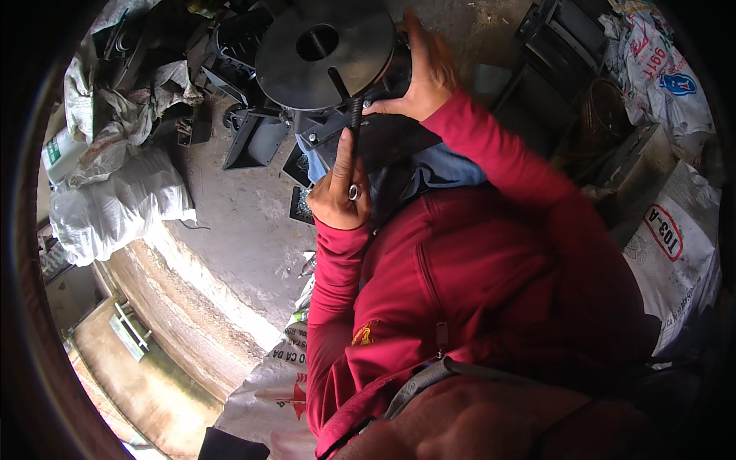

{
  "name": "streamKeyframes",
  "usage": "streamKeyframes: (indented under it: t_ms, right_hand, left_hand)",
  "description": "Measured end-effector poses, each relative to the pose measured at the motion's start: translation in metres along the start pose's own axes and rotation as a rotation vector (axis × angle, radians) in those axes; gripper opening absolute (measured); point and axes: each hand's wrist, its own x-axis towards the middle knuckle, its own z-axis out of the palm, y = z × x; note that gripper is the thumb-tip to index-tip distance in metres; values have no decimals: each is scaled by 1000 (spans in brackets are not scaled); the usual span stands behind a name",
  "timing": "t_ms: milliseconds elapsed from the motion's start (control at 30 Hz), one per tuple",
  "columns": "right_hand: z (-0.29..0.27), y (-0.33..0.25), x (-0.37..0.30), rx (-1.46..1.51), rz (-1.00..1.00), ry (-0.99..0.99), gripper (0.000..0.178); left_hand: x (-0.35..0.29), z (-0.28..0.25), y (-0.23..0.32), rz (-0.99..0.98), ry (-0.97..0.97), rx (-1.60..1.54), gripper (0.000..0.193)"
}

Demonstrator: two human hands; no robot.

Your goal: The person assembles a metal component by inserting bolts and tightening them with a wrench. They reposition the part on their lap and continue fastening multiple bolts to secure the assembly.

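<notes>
In front of my lap is a black round disc (284,73) with a round hole in its middle and a slot near its edge. Black framework with bolts sits beneath it. A dark threaded bolt (356,116) stands at the disc's near edge, pinched at its lower end by my left hand (341,188), its index finger along it. A shiny metal ring shape shows at those fingers. My right hand (431,77) grips the right side of the black part, thumb toward the bolt and fingers around the far edge; what lies under the fingers is hidden.
Small black trays (301,205) with metal bits stand on the floor left of my legs. Black metal housings (257,138) lie farther left, near white sacks (126,203). More black parts (563,38) and printed sacks (675,253) are on the right.
</notes>
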Motion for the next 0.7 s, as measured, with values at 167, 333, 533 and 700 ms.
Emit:
streamKeyframes:
  t_ms: [167, 333, 533, 700]
  right_hand:
    - [4, 0, -1, 89, -2, 70, 131]
    - [3, 1, -4, 133, 24, 48, 131]
    - [0, 16, -6, 177, -51, -20, 135]
    - [-1, 15, -6, 116, -18, -70, 136]
  left_hand:
    - [9, -9, 16, 122, 111, 1, 60]
    - [10, -11, 18, 24, 28, -5, 57]
    - [5, 2, 12, 151, 155, 26, 56]
    - [5, 15, 10, -3, -59, 73, 58]
